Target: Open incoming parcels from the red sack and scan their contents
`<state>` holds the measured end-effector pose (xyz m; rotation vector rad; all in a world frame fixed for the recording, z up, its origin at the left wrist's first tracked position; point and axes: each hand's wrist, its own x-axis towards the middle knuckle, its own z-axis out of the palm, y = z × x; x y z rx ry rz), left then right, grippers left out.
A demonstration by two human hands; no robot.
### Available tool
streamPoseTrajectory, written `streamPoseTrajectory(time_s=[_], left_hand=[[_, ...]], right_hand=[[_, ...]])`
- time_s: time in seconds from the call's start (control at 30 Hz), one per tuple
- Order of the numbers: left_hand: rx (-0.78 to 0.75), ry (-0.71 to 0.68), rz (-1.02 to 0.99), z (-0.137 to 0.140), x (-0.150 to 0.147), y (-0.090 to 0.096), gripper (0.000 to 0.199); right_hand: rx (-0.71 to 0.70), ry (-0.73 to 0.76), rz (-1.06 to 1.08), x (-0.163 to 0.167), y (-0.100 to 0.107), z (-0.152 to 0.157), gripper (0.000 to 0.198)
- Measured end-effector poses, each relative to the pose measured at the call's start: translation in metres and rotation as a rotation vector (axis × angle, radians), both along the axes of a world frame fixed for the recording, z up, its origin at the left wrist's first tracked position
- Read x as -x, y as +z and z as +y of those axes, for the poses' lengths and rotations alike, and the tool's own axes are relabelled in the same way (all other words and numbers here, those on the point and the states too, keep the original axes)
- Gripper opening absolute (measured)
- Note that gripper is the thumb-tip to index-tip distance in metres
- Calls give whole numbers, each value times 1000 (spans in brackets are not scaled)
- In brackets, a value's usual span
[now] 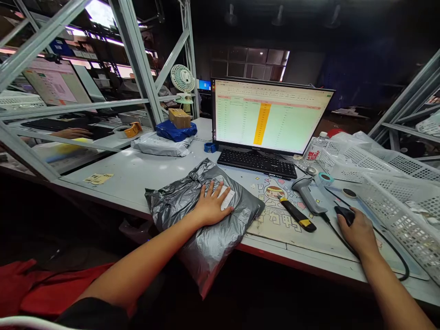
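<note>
A grey plastic mailer bag (216, 238) lies at the table's front edge, one corner hanging over it. My left hand (212, 206) rests flat on the bag with fingers spread, partly covering a white label (227, 197). At the right, my right hand (359, 231) is wrapped over a black computer mouse (344, 214). Between my hands lie a yellow-and-black utility knife (297, 214) and a grey barcode scanner (308, 197) on a cartoon desk mat (271, 229). The monitor (268, 117) behind shows a spreadsheet with an orange column.
A black keyboard (256, 163) sits under the monitor. White plastic baskets (395, 206) line the right side. Back left are a white parcel (161, 144), a blue parcel (176, 130) and a small carton (179, 118). Beyond the metal frame (137, 59), another person's hand (72, 133) shows.
</note>
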<state>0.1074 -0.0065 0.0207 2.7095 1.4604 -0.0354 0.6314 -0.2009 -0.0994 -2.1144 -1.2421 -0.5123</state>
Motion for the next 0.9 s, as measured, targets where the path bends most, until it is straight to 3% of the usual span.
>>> streamPoseTrajectory(time_s=[0.9], left_hand=[[-2, -29, -21, 0, 2, -2, 85]], right_hand=[[17, -5, 28, 0, -1, -1, 71]])
